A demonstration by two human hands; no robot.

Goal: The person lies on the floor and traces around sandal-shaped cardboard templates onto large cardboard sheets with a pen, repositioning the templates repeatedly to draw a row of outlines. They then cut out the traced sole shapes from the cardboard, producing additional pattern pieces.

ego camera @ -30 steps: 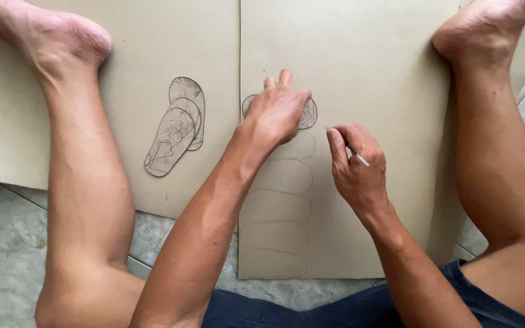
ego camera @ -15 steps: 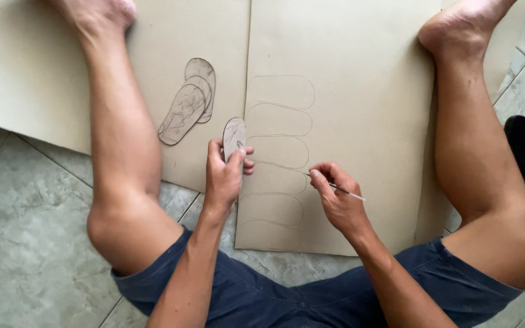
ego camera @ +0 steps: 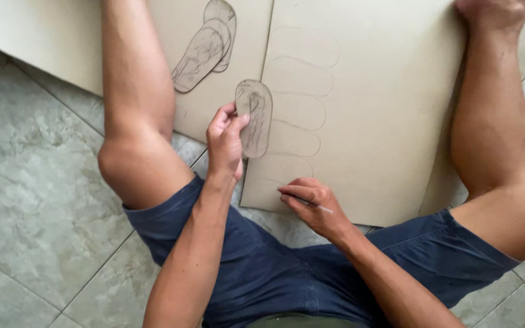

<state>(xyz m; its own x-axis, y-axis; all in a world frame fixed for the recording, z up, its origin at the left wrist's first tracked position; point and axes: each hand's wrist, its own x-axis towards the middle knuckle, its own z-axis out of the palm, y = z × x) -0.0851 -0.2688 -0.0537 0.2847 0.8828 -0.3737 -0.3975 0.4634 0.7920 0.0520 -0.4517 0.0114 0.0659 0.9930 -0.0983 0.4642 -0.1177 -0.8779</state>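
On floor, betw. my legs: left hand (ego camera: 226,141) now pinches lifted grey sole-shaped template (ego camera: 254,118), off beige cardboard sheet (ego camera: 384,121); right hand (ego camera: 312,205) clamped on thin pen (ego camera: 311,204); next outline likely due.

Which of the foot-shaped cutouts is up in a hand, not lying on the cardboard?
The single sole-shaped template, pinched upright in the left hand. The other two templates lie overlapped on the cardboard sheet, farther away and untouched.
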